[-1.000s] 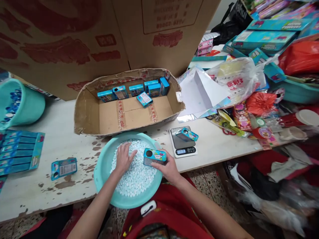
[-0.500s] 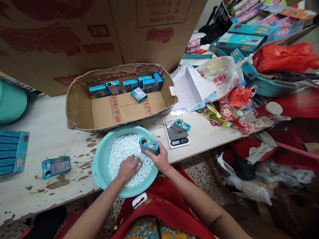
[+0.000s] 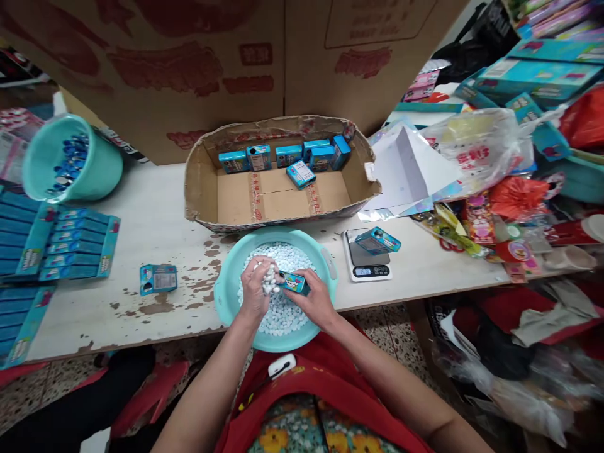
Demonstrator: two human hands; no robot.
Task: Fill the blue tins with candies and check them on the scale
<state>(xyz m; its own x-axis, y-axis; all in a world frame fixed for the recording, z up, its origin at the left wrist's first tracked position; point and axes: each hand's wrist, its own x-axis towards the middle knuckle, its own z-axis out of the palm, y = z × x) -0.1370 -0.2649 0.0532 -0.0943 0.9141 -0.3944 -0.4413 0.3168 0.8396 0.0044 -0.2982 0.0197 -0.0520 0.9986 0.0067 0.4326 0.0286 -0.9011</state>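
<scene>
"Up from the heap of white pieces (image 3: 283, 324) comes the left hand (image 3: 255, 292), which half a second earlier dips down among them."

"How do the hands stand?"

"Its fingers curl round a fistful of those pieces. The right hand (image 3: 318, 302) grips a blue box (image 3: 293, 282) above the teal basin (image 3: 229, 305), which overhangs the near edge of the worktop (image 3: 134, 220)."

"Which way does the blue box point?"

"Its long axis runs left to right, the right end sloping slightly nearer. The lettered face is turned up, and the end with the dark hole points left, toward the fistful."

"Can you see into that hole?"

"No, pieces crowd over it, so I can't tell whether any are inside. The right hand covers the right end, and the underside is hidden."

"Anything else unclear?"

"Digits on the scale (image 3: 365, 255), right of the basin, are too blurred to read surely. On the left, the nearest stacked packs (image 3: 19, 324) are cut off."
</scene>
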